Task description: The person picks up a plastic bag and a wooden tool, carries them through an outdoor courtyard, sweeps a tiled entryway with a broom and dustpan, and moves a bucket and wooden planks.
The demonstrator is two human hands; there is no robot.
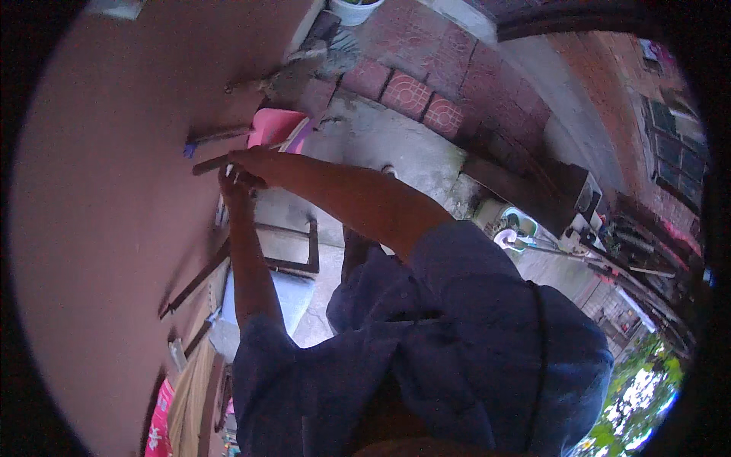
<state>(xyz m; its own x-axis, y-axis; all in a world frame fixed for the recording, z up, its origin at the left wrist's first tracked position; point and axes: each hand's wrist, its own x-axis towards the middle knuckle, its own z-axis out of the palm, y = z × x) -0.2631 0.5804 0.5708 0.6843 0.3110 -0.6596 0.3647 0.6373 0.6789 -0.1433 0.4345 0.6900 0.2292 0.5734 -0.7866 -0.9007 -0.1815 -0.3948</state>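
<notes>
My right hand [251, 163] is closed around a stick-like handle [210, 165], whose dark end juts out towards the wall. Just beneath it, my left hand [237, 184] is raised close to the same handle, with its fingers partly hidden. A small white thing [230, 169] shows between the hands; what it is, I cannot tell. Past my right hand, a pink dustpan [274, 127] with a purple edge is by the wall, and a thin pole [221, 136] with a blue tip extends beside it.
The brown-red wall [103, 188] fills the left side. Below my hands are a dark frame [313, 245] and a pale blue surface [285, 294]. Red patterned paving [406, 94] adjoins the concrete ground [371, 123]. A white pot [355, 12] is at the top; buckets [518, 223] and long poles are at the right.
</notes>
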